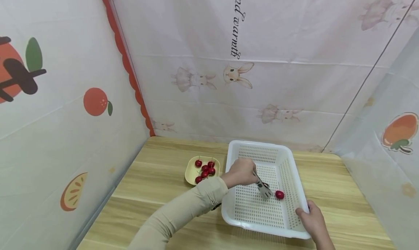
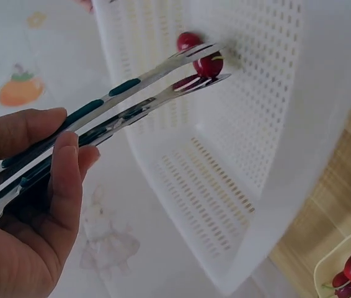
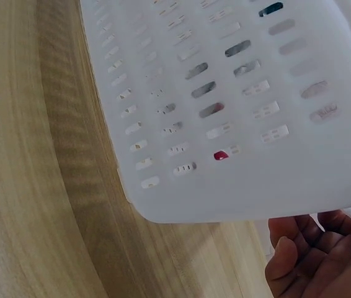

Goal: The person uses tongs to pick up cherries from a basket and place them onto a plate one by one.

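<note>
My left hand (image 1: 243, 171) holds metal tongs (image 1: 263, 187) with dark green grips, their tips reaching down into a white perforated basket (image 1: 240, 221). In the left wrist view a red cherry (image 2: 208, 64) with a stem sits between the tong tips, and a second cherry (image 2: 188, 40) shows just behind it. The head view shows one cherry (image 1: 279, 194) beside the tips, inside the basket. At the basket's near right corner my right hand (image 1: 312, 219) grips the rim, thumb over the edge; its curled fingers (image 3: 293, 233) show below the rim in the right wrist view.
Left of the basket, a small yellow dish (image 1: 190, 179) holds several cherries. The basket stands on a wood-grain table (image 1: 157, 184). Printed cloth walls (image 1: 196, 35) close in the back and both sides.
</note>
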### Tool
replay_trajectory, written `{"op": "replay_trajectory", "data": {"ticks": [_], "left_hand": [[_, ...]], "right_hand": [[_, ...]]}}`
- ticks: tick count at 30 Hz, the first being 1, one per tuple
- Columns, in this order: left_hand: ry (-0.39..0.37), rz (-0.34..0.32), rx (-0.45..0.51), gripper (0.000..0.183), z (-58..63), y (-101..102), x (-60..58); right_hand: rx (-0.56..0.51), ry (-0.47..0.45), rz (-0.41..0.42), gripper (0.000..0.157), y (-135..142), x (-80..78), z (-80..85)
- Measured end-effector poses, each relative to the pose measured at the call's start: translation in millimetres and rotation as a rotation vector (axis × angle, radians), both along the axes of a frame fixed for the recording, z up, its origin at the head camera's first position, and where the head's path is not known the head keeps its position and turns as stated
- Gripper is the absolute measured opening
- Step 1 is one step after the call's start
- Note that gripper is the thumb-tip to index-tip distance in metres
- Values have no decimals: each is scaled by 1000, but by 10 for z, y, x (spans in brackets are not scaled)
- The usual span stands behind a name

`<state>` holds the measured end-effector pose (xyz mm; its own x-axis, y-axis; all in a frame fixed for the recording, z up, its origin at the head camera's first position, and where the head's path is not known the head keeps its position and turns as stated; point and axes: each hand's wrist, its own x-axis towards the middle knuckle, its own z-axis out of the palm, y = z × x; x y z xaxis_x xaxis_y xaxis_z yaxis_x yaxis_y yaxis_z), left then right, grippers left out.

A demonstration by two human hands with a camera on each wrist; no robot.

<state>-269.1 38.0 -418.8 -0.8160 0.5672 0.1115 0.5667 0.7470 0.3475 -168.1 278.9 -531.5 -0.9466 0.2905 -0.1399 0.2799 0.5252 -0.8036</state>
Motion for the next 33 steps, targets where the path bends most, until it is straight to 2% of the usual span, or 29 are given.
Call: {"op": "replay_trajectory", "data": {"ticks": [4, 7, 14, 19, 27, 33], "left_hand": [[21, 50, 92, 12, 92, -46, -60], [48, 66, 123, 5, 138, -64, -99], [45, 87, 167, 4, 125, -95, -126], [42, 113, 251, 5, 83, -128, -49], [57, 226, 433, 14, 52, -167, 141], [-32, 279, 585, 15, 20, -276, 247]], "right_hand": [[-13, -8, -5, 41, -12, -14, -1], [-26, -16, -10, 41, -4, -18, -4], [-46, -17, -10, 41, -10, -30, 3], [-60, -22, -15, 41, -18, -30, 8], [-53, -20, -16, 41, -9, 8, 25], [-51, -26, -14, 41, 10, 29, 41]]}}
